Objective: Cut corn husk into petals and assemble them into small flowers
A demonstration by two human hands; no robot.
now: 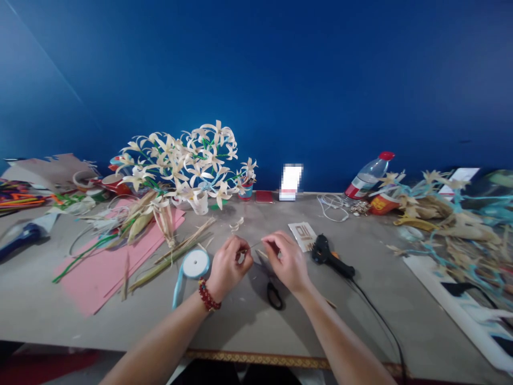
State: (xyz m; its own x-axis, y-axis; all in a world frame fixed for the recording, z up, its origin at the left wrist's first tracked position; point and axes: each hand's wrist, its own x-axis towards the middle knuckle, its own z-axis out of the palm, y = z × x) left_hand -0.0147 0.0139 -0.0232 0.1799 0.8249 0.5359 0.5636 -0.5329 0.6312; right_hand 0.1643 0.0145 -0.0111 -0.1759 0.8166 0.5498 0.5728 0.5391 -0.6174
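Observation:
My left hand (229, 266), with a red bead bracelet (207, 295) at its wrist, is closed in a pinch above the table. Facing it, my right hand (287, 263) pinches too. A thin strand (255, 245) runs between the two sets of fingertips; whether it is fibre or wire is too small to tell. Below the right hand lie scissors with a black handle (274, 297), their blades partly hidden. A roll of light blue ribbon (195, 263) rests beside my left hand. To the right of my right hand is a black glue gun (332, 258) with its cord.
Pale handmade flowers (196, 166) stand at the back. Pink paper (94, 272) and dried stalks lie left. A bottle (366, 179) leans at back right. A white power strip (452, 310) and tangled husks (460, 224) fill the right side. A blue wall (280, 80) closes the back.

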